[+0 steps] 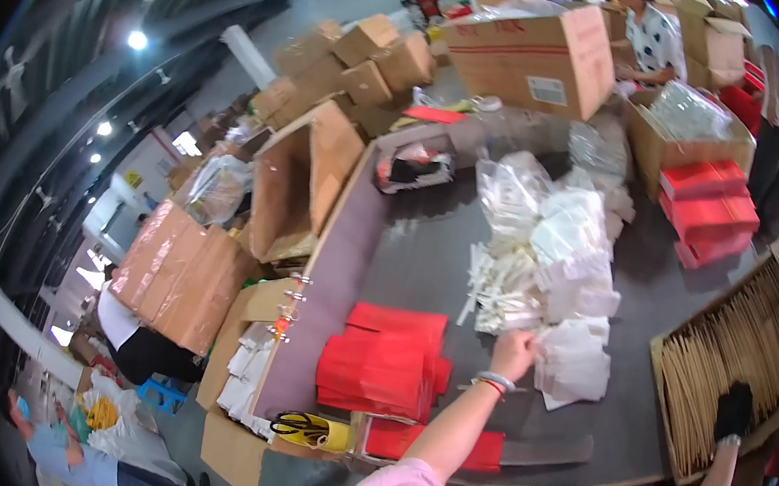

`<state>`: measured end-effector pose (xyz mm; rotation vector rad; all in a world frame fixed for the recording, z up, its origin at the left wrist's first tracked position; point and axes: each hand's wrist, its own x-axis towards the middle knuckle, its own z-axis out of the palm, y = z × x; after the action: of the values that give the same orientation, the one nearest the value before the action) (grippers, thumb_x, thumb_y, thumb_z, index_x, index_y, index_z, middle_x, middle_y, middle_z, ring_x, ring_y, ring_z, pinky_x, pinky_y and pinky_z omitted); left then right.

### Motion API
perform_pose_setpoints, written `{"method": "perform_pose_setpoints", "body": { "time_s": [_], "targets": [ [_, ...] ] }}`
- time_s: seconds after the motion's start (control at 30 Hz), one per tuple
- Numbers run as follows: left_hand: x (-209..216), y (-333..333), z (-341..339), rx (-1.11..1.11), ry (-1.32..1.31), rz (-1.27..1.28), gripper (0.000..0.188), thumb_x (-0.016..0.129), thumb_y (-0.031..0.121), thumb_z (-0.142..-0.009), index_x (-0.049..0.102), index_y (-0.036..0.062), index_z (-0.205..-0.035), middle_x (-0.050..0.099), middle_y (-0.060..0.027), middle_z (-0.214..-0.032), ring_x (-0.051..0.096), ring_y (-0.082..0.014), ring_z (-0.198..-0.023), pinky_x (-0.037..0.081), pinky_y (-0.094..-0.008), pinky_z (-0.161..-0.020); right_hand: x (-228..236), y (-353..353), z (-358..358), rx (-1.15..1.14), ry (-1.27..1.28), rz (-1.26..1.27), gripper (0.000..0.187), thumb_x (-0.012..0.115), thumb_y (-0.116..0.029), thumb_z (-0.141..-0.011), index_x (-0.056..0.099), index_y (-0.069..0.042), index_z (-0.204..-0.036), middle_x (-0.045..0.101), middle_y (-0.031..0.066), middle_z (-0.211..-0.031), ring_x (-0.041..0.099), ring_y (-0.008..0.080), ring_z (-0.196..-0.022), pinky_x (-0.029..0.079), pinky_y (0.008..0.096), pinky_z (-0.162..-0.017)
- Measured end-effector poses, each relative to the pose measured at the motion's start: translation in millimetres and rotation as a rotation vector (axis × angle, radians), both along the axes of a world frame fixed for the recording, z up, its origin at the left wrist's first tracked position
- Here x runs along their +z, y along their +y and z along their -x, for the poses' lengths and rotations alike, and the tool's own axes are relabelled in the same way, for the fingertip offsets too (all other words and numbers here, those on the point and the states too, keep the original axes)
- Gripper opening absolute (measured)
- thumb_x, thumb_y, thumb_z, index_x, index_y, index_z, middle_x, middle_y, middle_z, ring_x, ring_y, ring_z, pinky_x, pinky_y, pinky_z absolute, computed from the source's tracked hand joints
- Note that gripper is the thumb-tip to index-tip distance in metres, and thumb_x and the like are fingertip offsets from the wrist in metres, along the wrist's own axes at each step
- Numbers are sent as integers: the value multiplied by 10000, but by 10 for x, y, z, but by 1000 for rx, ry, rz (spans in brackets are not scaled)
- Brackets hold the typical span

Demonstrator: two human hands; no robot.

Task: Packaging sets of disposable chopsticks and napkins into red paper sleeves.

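My left hand (pixel 515 354), bare with bands at the wrist, is closed between a pile of white strips (pixel 507 298) and a fanned stack of whitish translucent packets (pixel 576 362) on the dark table. What its fingers hold, if anything, is too small to make out. Far to the right, my right hand (pixel 733 412) in a black glove rests against tightly packed brown cardboard pieces (pixel 713 372) in an open carton. Its dark fingers blend together, so their grip is unclear. Red folded packets (pixel 382 361) lie left of my left arm.
Clear plastic bags (pixel 514 190) lie behind the packets. Red boxes (pixel 711 210) are stacked at the back right, beside a carton (pixel 690 137). Black-handled scissors (pixel 299 425) sit in a yellow holder at the near left edge. A co-worker (pixel 656 39) is across the table.
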<state>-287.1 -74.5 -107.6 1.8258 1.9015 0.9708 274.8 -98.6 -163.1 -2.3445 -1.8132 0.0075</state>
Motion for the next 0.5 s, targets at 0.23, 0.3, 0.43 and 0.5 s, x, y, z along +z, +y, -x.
{"method": "perform_pose_setpoints", "body": {
  "time_s": [0.23,0.3,0.43,0.5],
  "targets": [
    [423,-389,292,195,-152,-94,182,731,101,-784,714,5,-938,674,-154,-769,664,-265,-687,513,-343,-641,287,84,377,0,64,-134,363,537,-156,-875,561,16,-1194,528,238,-1296,456,390,-1254,361,455,-1063],
    [427,-608,351,238,-451,20,184,726,69,-815,710,-37,-965,708,-97,-787,633,-112,-662,506,-271,-619,620,115,553,-19,184,-44,203,563,-100,-832,562,-2,-1009,577,226,-1069,539,403,-1050,436,469,-901],
    [594,-1183,61,97,-787,310,133,689,64,-868,715,-36,-952,702,-32,-841,620,-80,-720,512,-238,-671,650,95,491,72,120,-182,128,572,-80,-799,508,-30,-898,560,201,-893,551,408,-890,447,471,-770],
    [424,-1433,-29,-133,-546,353,97,694,51,-851,727,5,-930,705,-42,-836,624,-141,-689,517,-288,-663,603,123,394,124,127,-163,167,579,-112,-800,529,-48,-947,584,183,-941,570,391,-920,462,463,-800]
  ]
}}
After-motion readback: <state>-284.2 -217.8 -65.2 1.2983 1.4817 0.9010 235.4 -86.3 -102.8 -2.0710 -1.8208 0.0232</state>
